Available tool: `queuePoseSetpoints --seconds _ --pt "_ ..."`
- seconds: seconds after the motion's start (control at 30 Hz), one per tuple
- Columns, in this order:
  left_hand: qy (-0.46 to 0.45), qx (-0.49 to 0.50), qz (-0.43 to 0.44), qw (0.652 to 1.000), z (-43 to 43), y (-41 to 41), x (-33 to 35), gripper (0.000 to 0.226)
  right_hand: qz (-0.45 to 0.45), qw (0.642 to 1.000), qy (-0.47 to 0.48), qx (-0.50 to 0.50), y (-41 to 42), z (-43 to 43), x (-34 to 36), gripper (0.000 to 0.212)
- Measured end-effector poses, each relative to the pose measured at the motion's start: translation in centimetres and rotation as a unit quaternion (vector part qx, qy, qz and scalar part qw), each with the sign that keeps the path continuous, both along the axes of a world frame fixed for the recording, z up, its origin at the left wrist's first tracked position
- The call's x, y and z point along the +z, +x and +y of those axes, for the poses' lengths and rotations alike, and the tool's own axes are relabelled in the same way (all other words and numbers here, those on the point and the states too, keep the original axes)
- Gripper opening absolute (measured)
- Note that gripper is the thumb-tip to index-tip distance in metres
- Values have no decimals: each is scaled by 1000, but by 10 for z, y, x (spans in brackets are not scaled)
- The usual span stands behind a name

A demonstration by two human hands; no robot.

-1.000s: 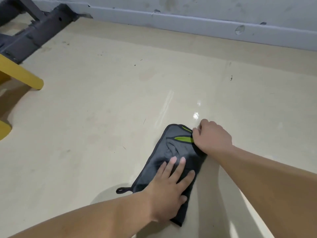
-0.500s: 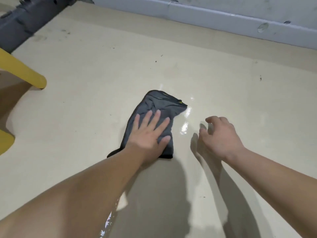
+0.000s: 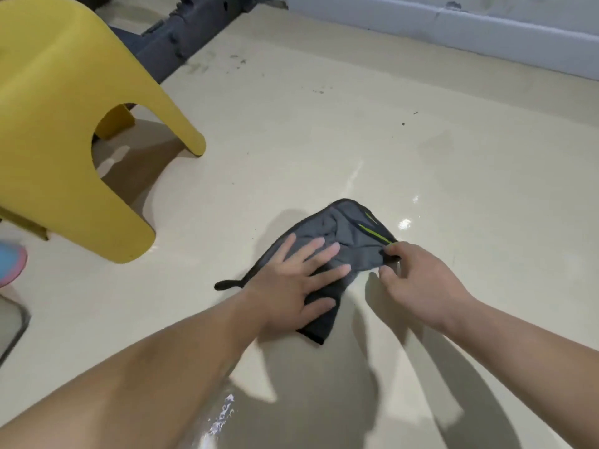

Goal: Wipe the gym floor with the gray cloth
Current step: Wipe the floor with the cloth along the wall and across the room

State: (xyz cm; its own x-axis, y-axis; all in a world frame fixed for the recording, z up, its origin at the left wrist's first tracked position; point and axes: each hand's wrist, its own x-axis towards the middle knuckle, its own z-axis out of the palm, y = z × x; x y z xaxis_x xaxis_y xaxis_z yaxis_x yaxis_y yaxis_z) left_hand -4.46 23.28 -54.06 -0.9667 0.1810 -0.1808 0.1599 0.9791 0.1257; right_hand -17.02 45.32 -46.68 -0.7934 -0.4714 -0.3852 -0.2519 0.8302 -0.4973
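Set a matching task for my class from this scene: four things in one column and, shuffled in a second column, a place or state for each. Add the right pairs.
Column one
1. left hand
2. right hand
3. yellow plastic stool
4. dark gray metal frame

Column two
A. pinches the right edge of the green-striped gray cloth
B. lies farthest away, behind the stool
C. presses flat on the cloth, fingers spread
D. stands on the glossy beige floor, left of the cloth

Pairs: 1-C, 2-A, 3-D, 4-B
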Motion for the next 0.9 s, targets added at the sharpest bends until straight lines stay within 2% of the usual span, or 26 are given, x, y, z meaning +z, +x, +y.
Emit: queuePoseSetpoints --seconds 0.13,0.23,0.33,0.4,0.5,0.57,0.67,0.77,0.9 --pt "-26 236 23 971 -18 1 -9 63 -23 999 0 39 3 -22 11 43" --pt "-24 293 5 956 8 14 -3 65 -38 998 -5 58 8 -40 14 41" --pt "-2 237 -26 971 41 53 6 66 -38 995 -9 87 16 -57 16 39" --pt "18 143 -21 989 39 82 10 65 -30 994 -6 107 22 -69 18 37" --pt "14 -9 -18 1000 -14 93 7 61 -17 991 15 132 32 -88 16 40" --pt "11 -7 -15 1000 -55 82 4 61 -7 990 23 140 38 -99 16 43" --pt "-6 158 20 987 -99 63 -3 63 -16 986 10 166 44 -114 16 47" --pt "-27 359 14 933 -119 58 -10 68 -27 977 61 204 43 -128 15 40" --pt "-34 472 17 881 -98 60 -8 66 -43 959 143 242 41 -135 11 25"
